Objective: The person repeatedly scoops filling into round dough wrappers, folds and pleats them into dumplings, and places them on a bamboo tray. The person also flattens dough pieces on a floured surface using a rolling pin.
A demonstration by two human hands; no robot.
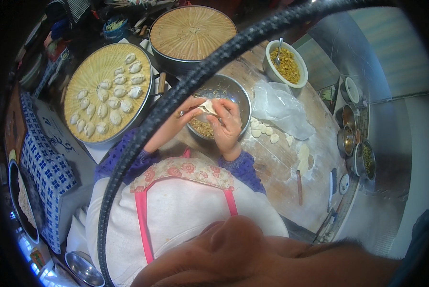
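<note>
Both hands hold one dumpling wrapper (pixel 208 107) over a steel mixing bowl (pixel 246 97). My left hand (pixel 185 116) pinches its left side, and the fingers of my right hand (pixel 228 120) press its right side. The wrapper is folded over, with a dark gap along its edge; what lies inside is hidden. Chopped filling (pixel 202 127) shows in the bowl beneath. To the left, several finished dumplings (pixel 119 91) sit on a round woven tray (pixel 80 77). Small dough pieces (pixel 261 127) and flattened wrappers (pixel 303 154) lie on the floured board right of the bowl.
Behind stands a second woven tray (pixel 193 30) on a pan. A white bowl (pixel 268 66) of yellow filling holds a spoon (pixel 279 50). Also on the board (pixel 271 179) are a clear plastic bag (pixel 280 107) and a rolling pin (pixel 299 188). Metal seasoning bowls (pixel 345 140) line the right side.
</note>
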